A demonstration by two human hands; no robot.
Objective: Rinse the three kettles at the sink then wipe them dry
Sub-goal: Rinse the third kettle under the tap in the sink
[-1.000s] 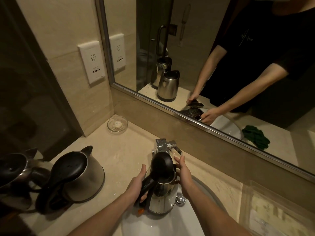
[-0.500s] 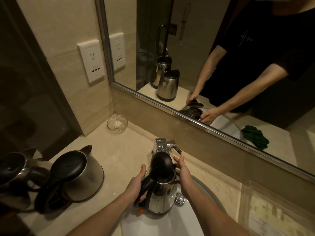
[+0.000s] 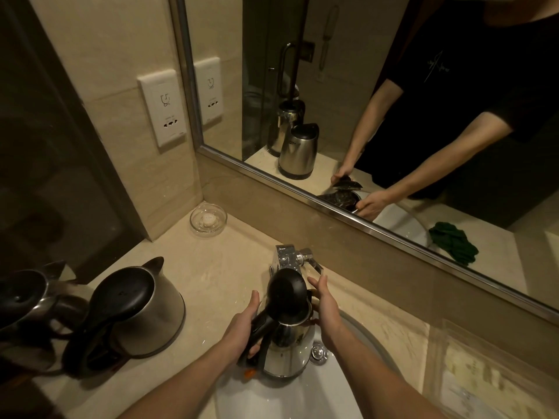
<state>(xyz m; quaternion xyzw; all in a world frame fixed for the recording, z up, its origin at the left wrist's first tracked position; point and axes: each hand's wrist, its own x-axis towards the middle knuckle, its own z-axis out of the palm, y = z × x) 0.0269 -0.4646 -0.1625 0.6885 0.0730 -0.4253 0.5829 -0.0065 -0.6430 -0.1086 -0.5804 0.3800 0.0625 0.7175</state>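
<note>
A steel kettle (image 3: 287, 349) with its black lid raised stands in the white sink (image 3: 290, 397), under the chrome tap (image 3: 287, 257). My left hand (image 3: 242, 325) grips its black handle. My right hand (image 3: 325, 306) rests flat against the kettle's right side near the rim, fingers straight. A second steel kettle (image 3: 145, 316) with a black lid stands on the counter to the left. A third kettle (image 3: 27, 300) sits at the far left edge, partly cut off.
A glass soap dish (image 3: 208, 219) sits in the back corner of the beige counter (image 3: 217, 267). A wall socket (image 3: 163, 107) is above it. The mirror (image 3: 378, 101) shows a green cloth (image 3: 453, 243) lying right of the sink. A clear stand (image 3: 484, 385) is at the lower right.
</note>
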